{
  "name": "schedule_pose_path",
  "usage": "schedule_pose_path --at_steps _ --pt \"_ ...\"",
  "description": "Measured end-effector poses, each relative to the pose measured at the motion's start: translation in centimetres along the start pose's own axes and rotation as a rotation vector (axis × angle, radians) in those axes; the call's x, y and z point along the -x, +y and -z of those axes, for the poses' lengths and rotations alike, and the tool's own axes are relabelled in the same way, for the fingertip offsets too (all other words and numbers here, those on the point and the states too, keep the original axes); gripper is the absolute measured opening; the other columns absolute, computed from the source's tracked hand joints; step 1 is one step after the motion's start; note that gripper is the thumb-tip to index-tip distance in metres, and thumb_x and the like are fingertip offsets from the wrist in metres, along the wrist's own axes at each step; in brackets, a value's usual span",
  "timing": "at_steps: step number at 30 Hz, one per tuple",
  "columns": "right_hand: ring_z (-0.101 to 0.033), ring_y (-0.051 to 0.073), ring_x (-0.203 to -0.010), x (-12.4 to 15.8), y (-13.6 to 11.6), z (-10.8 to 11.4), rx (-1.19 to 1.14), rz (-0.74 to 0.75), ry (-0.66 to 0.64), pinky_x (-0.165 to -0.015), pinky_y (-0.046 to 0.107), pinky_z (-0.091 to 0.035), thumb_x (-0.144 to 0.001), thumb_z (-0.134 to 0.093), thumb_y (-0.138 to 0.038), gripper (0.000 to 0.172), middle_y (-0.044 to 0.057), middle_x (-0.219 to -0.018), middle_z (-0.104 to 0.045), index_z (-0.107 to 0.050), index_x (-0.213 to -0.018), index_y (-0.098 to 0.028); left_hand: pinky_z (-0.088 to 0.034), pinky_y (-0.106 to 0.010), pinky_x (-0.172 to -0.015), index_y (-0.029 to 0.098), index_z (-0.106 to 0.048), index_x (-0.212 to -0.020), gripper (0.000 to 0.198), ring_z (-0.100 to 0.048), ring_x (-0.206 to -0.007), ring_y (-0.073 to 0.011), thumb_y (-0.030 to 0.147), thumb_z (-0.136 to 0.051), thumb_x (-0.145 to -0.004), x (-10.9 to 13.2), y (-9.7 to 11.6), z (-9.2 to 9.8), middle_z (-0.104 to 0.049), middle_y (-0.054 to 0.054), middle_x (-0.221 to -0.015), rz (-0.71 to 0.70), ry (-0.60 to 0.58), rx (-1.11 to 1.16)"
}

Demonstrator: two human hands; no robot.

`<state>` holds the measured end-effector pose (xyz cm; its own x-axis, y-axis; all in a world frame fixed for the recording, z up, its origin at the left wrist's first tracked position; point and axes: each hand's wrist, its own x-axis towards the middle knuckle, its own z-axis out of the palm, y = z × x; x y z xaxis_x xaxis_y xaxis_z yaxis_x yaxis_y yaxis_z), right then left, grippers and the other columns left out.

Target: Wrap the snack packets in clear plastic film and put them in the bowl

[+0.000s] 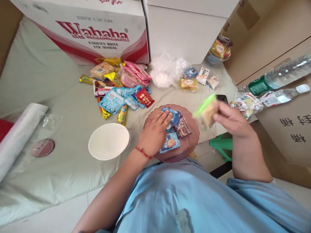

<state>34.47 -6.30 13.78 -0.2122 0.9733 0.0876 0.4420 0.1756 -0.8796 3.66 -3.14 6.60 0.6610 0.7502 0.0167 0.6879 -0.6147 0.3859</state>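
My left hand (155, 134) lies over a round pinkish plate (190, 142), its fingers stretched out and resting on a blue snack packet (175, 117). Beside those fingers on the plate are a brown snack packet (183, 128) and a light-blue snack packet (170, 142). My right hand (229, 118) is closed on a clear snack packet with a bright green edge (206, 113), raised to the right of the plate and smeared by motion. A white paper tub (109, 142) stands open left of my left hand.
Mixed snack packets (113, 100) are heaped behind the tub. Clear plastic bags (165, 71) and a few small packets (189, 84) lie farther back. A Wahaha carton (97, 35) borders the rear; bottles (279, 76) lie at right near cardboard boxes (291, 129). A green stool (222, 145) stands below.
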Motion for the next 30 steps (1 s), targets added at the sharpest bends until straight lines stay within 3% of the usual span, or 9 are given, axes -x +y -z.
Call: schedule_pose_path --at_steps 3,5,8,11,20,24,26,28,30 --pt "-0.064 0.025 -0.120 -0.7 -3.2 -3.1 0.195 0.208 -0.541 -0.106 0.041 -0.051 -0.107 -0.048 -0.032 0.042 0.014 -0.130 -0.067 -0.058 -0.145 -0.020 -0.038 -0.049 -0.125 0.013 -0.041 -0.159 0.066 -0.036 -0.157 -0.0249 0.006 -0.037 -0.093 -0.4 -0.6 0.0 -0.040 -0.011 -0.168 -0.022 -0.008 0.047" --pt "-0.064 0.026 -0.113 -1.9 -3.4 -5.8 0.378 0.311 -0.735 -0.102 0.043 -0.050 -0.106 -0.045 -0.023 0.042 0.016 -0.122 -0.068 -0.057 -0.145 -0.016 -0.037 -0.051 -0.126 0.013 -0.042 -0.159 0.065 -0.036 -0.157 -0.0256 0.007 -0.038 -0.094 -0.6 -0.8 0.0 -0.040 -0.011 -0.168 -0.031 -0.001 0.041" --pt "-0.062 0.026 -0.093 -3.1 -2.6 -9.1 0.675 0.319 -0.891 -0.085 0.040 -0.050 -0.100 -0.050 -0.015 0.038 0.015 -0.103 -0.068 -0.064 -0.135 -0.014 -0.037 -0.050 -0.126 0.013 -0.041 -0.159 0.066 -0.036 -0.157 -0.0256 0.008 -0.039 -0.093 -0.5 -0.9 -0.2 -0.039 -0.011 -0.169 -0.040 0.002 0.033" --pt "-0.056 0.027 -0.092 -3.2 -1.8 -10.6 0.793 0.374 -0.880 -0.078 0.038 -0.046 -0.101 -0.052 -0.018 0.034 0.014 -0.102 -0.065 -0.067 -0.131 -0.016 -0.038 -0.050 -0.126 0.015 -0.042 -0.159 0.066 -0.036 -0.157 -0.0245 0.009 -0.038 -0.093 -0.4 -1.2 -0.4 -0.039 -0.010 -0.169 -0.058 0.010 0.049" --pt "-0.052 0.024 -0.095 -2.2 0.7 -12.1 0.781 0.603 -0.626 -0.081 0.038 -0.042 -0.108 -0.049 -0.028 0.026 0.010 -0.098 -0.065 -0.073 -0.109 -0.019 -0.042 -0.052 -0.123 0.019 -0.043 -0.159 0.062 -0.042 -0.154 -0.0258 0.012 -0.037 -0.097 -0.4 -1.4 -0.5 -0.043 -0.010 -0.167 -0.080 0.038 0.038" --pt "-0.059 0.023 -0.103 -2.7 1.1 -9.7 0.625 0.712 -0.317 -0.090 0.040 -0.045 -0.106 -0.053 -0.040 0.024 0.007 -0.104 -0.070 -0.072 -0.103 -0.025 -0.044 -0.053 -0.121 0.021 -0.039 -0.160 0.059 -0.041 -0.154 -0.0287 0.017 -0.043 -0.101 0.0 -1.0 0.5 -0.041 -0.016 -0.167 -0.130 0.237 0.091" --pt "-0.062 0.024 -0.105 -4.6 2.5 -6.6 0.538 0.520 0.016 -0.097 0.040 -0.046 -0.107 -0.047 -0.049 0.033 0.007 -0.106 -0.070 -0.071 -0.104 -0.026 -0.045 -0.053 -0.120 0.025 -0.038 -0.159 0.060 -0.043 -0.152 -0.0294 0.017 -0.048 -0.101 0.7 -0.5 1.4 -0.044 -0.016 -0.164 -0.150 0.411 0.124" --pt "-0.063 0.026 -0.109 -7.9 5.0 -3.2 0.491 0.142 0.413 -0.101 0.040 -0.047 -0.109 -0.034 -0.055 0.046 0.009 -0.110 -0.070 -0.069 -0.110 -0.025 -0.048 -0.051 -0.117 0.030 -0.044 -0.155 0.059 -0.052 -0.144 -0.0283 0.015 -0.054 -0.099 1.8 -0.1 2.1 -0.053 -0.013 -0.156 -0.135 0.578 0.143" --pt "-0.065 0.029 -0.110 -11.7 8.1 -0.4 0.463 -0.242 0.580 -0.101 0.041 -0.048 -0.107 -0.035 -0.061 0.054 0.013 -0.109 -0.071 -0.067 -0.116 -0.019 -0.052 -0.048 -0.111 0.030 -0.054 -0.146 0.054 -0.061 -0.133 -0.0268 0.011 -0.058 -0.096 3.4 0.2 2.3 -0.061 -0.011 -0.145 -0.082 0.683 0.153"
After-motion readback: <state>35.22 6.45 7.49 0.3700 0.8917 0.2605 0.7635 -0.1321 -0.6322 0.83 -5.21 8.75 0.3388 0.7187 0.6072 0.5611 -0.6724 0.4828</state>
